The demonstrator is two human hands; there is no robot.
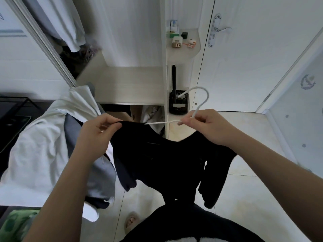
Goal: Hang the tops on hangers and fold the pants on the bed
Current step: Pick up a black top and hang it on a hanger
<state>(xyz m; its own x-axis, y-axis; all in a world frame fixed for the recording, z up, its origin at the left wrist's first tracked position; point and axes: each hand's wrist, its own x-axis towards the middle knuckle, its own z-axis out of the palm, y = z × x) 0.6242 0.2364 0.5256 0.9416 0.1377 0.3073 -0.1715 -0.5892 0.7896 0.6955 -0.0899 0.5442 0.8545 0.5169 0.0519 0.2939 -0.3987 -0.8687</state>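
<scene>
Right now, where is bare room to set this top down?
Bare: the pale wooden wardrobe shelf, between sliding door and white divider; the pale floor tiles beside the white door. Crowded: the pile of white and grey clothes at left, and the small corner shelf.

Evenly bright, soft, barely shadowed. Blurred up-left of the grip on the hanger (208, 95); bowed toward the edges, far from it.

This is a home bedroom: an open wardrobe (129, 81) with garments (66, 23) hanging inside, a side shelf (185, 51) holding chargers and small boxes, a white door (244, 58) with a lever handle (224, 29), a tiled floor (244, 189), and a heap of clothes (43, 145).
</scene>
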